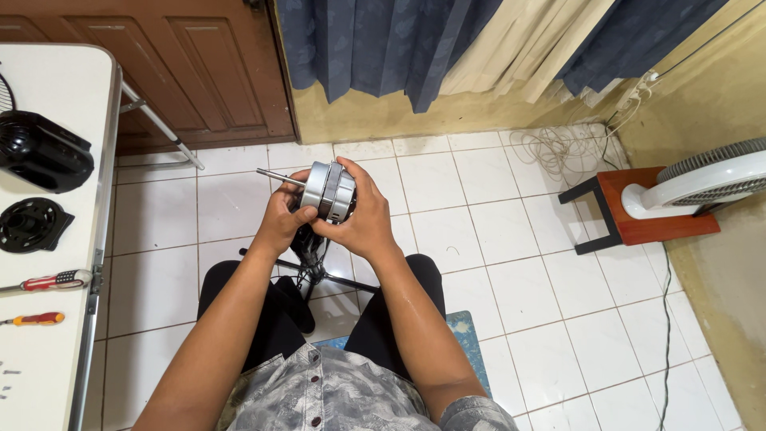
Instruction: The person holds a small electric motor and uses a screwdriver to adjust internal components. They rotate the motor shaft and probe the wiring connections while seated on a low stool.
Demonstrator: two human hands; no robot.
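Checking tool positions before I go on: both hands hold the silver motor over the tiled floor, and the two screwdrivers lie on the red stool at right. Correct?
Not quite. The two screwdrivers lie on the white table at left, not the red stool, as the head view shows. Both hands, left and right, do hold the silver motor over the tiled floor.

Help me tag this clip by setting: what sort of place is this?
Probably a room at home used for fan repair. Curtains hang over a white tiled floor, and a white folding table holds two screwdrivers. Both hands grip a grey fan motor.
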